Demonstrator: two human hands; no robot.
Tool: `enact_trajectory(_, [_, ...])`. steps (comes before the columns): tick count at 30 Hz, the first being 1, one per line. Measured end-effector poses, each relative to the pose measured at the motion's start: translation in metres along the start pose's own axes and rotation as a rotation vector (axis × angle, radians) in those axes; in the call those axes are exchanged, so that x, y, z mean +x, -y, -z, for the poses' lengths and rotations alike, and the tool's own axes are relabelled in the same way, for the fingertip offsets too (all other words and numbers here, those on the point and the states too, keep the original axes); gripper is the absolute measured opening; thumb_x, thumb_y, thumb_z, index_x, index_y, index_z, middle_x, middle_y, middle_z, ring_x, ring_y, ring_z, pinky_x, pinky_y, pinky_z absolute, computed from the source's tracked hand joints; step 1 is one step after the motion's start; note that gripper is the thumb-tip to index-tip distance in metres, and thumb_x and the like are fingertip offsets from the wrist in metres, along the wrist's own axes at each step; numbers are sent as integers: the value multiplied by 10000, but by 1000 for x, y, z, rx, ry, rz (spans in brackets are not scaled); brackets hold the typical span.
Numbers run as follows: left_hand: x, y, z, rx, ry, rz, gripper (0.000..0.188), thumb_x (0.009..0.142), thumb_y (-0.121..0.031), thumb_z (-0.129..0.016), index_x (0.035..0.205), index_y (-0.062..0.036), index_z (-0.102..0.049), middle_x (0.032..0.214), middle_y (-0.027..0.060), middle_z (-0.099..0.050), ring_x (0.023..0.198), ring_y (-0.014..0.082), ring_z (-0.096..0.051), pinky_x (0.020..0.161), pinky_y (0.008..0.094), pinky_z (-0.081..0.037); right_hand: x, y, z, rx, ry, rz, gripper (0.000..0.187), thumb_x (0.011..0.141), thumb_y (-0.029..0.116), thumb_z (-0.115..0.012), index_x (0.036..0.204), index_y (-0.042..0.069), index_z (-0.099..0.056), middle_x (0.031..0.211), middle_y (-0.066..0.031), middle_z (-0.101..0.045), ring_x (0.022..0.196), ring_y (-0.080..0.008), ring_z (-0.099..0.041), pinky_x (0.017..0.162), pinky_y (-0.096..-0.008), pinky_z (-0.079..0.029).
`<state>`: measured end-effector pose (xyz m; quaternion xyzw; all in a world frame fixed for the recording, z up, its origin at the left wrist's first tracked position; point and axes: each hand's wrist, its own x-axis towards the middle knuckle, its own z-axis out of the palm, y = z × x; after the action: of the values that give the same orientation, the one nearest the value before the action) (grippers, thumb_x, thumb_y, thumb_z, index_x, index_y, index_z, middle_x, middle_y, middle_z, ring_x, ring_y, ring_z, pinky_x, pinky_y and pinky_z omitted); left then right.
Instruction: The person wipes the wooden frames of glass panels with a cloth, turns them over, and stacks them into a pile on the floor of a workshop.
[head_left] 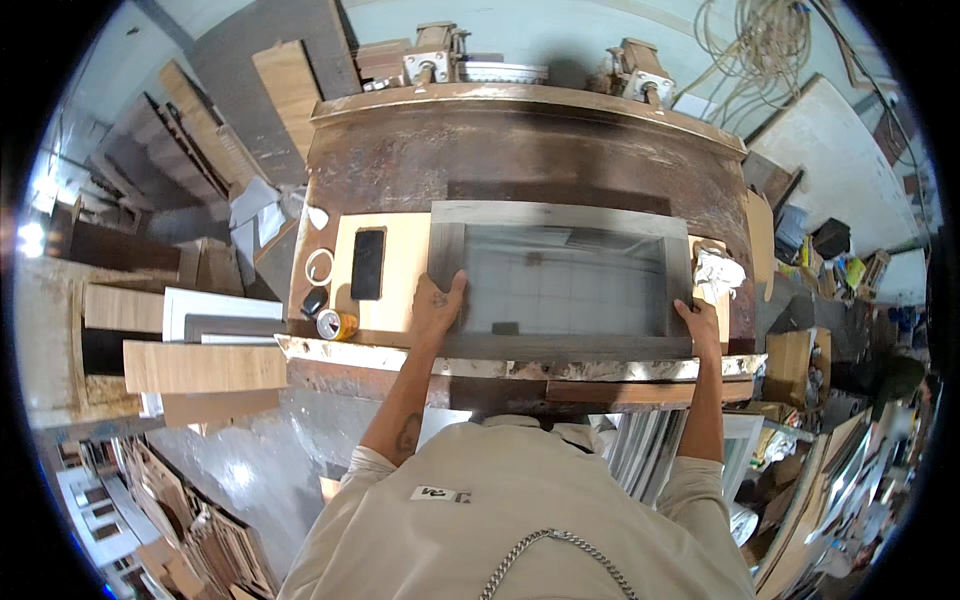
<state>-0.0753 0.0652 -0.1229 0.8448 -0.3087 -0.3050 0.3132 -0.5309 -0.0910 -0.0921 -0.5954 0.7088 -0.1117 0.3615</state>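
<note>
A grey wood-grain framed glass panel (560, 347), like a cabinet door, lies flat before me on the workbench (380, 150). My left hand (437, 303) grips its left side, thumb up on the frame. At the lower right corner my right hand (700, 320) holds the other side, thumb on top. Fingers of both hands are partly hidden at the edges. Under the panel a light wooden board (395, 240) sticks out on the left. A black phone (369, 264) rests on that board, left of my left hand. Beyond my right hand sits a crumpled white cloth (718, 270).
Left of the phone are a drink can (338, 324), a small black case (314, 301) and a roll of tape (319, 266). Two metal clamp units (434, 55) stand behind the bench's raised back ledge. Wooden boards (205, 368) jut out at the left. Framed panels (645, 450) lean below the bench.
</note>
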Motion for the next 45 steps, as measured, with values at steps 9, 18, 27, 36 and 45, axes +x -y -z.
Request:
enact_trajectory(9, [-10, 18, -31, 429, -281, -5, 998, 788, -678, -513, 1322, 140, -308, 1283, 335, -429, 1178, 429, -462, 991, 458, -389, 24, -30, -32, 28, -70, 230, 896, 804, 635, -572, 1338, -65, -406, 1354, -222, -447, 1256, -345, -421, 1050, -381, -311])
enact_trajectory(18, [-16, 54, -22, 345, -260, -184, 968, 762, -687, -557, 1240, 129, -350, 1126, 368, -503, 1055, 461, -530, 907, 476, -441, 32, -48, -31, 305, 129, 136, 1026, 738, 680, -610, 1385, -64, -328, 1436, -240, -313, 1320, -347, -322, 1065, -424, -275])
enact_trajectory(27, [-43, 41, -38, 441, -424, -89, 839, 790, -712, -482, 1194, 21, -426, 1088, 264, -560, 1051, 406, -542, 895, 486, -422, 27, -45, -29, 370, 144, 154, 966, 775, 600, -626, 1333, -139, -354, 1380, -245, -397, 1268, -331, -400, 1046, -397, -304])
enact_trajectory(36, [-52, 40, -37, 415, -397, -60, 815, 806, -686, -484, 1209, 19, -417, 1126, 270, -543, 1072, 398, -532, 923, 481, -401, 33, -54, -34, 264, 92, 145, 1014, 751, 635, -634, 1331, -147, -350, 1379, -243, -399, 1262, -319, -411, 1041, -386, -312])
enact_trajectory(45, [-49, 35, -38, 416, -443, -93, 809, 835, -619, -500, 1274, 47, -367, 1150, 273, -523, 1119, 392, -498, 943, 483, -380, 31, -38, -33, 215, 36, 139, 1007, 770, 673, -585, 1348, -117, -351, 1360, -227, -426, 1243, -316, -432, 1037, -371, -319])
